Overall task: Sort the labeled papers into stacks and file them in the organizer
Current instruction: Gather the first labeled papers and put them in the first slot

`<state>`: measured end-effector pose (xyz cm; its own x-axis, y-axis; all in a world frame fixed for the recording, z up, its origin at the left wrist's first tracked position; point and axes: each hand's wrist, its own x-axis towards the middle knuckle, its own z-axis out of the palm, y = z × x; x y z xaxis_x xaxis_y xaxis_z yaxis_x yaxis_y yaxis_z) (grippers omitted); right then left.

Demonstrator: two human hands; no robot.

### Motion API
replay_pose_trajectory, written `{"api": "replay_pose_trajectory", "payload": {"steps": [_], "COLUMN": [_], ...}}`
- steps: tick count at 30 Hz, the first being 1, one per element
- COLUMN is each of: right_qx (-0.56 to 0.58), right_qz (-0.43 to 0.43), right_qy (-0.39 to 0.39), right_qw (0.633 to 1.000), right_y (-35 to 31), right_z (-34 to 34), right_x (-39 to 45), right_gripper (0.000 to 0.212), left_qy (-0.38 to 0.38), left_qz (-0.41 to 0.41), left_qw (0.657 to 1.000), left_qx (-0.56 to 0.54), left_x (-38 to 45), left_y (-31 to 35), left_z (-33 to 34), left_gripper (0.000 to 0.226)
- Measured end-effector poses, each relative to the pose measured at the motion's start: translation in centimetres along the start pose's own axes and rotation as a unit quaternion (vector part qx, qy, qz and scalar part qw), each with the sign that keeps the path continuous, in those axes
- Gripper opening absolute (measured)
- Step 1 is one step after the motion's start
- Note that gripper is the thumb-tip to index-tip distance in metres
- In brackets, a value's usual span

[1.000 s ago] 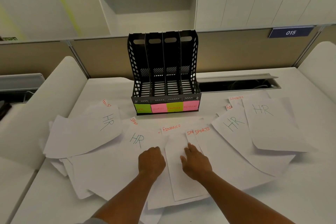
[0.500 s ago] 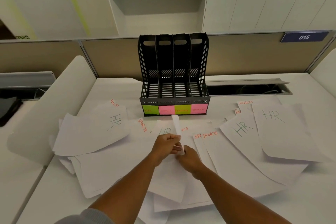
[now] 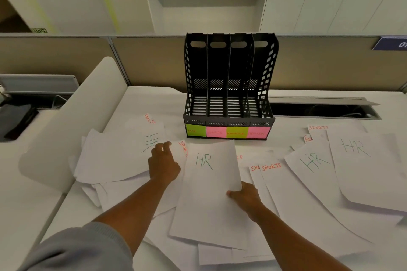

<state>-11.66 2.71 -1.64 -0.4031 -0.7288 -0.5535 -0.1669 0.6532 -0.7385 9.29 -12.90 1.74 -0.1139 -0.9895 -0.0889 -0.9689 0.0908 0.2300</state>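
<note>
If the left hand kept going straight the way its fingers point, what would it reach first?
The left hand points up and away over the pile. It would most likely meet the HR sheet on the left, which its fingertips already overlap near the lettering. Whether they touch the sheet is unclear.

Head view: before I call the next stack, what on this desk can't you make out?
- Red-lettered white sheet: only "CE" shows; the held white HR sheet covers the rest.
- Left HR sheet: last letter hidden by the left hand.
- Green sticky label on the black slotted plastic organizer: writing too faint to be sure.
- Blue wall sign: number cut by the right edge.
</note>
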Motion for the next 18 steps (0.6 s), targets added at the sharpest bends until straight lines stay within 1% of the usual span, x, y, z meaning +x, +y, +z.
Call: {"api": "replay_pose_trajectory", "payload": {"steps": [2,4,7,10,14,16,18], "right_qx": [0.0,-0.002,-0.002,0.005,0.013,0.024,0.032], "right_qz": [0.002,0.0,0.002,0.01,0.014,0.014,0.013], "right_qy": [-0.001,-0.004,0.002,-0.003,-0.003,-0.002,-0.003], "right_qw": [1.0,1.0,1.0,1.0,1.0,1.0,0.999], "right_y": [-0.1,-0.2,-0.5,-0.8,-0.9,-1.0,-1.2], "right_z": [0.2,0.4,0.8,1.1,1.1,1.2,1.4], "right_x": [0.2,0.3,0.6,1.0,1.5,1.6,1.6], "right_gripper": [0.035,0.035,0.035,0.035,0.035,0.036,0.037], "left_qy": [-0.01,-0.027,-0.051,-0.054,-0.043,-0.045,-0.066], "left_qz": [-0.03,-0.041,-0.047,-0.045,-0.033,-0.024,-0.016], "left_qw": [0.999,0.999,0.997,0.996,0.998,0.999,0.997], "left_qx": [-0.007,0.005,0.045,0.052,0.021,-0.005,-0.043], "left_x": [1.0,1.8,3.0,3.5,3.7,3.8,4.0], "left_y": [-0.8,-1.6,-2.6,-3.0,-2.9,-2.2,-1.2], "left_z": [-0.2,-0.1,0.1,0.4,0.8,0.7,0.4], "left_gripper": [0.085,0.092,0.09,0.082,0.075,0.077,0.08]}}
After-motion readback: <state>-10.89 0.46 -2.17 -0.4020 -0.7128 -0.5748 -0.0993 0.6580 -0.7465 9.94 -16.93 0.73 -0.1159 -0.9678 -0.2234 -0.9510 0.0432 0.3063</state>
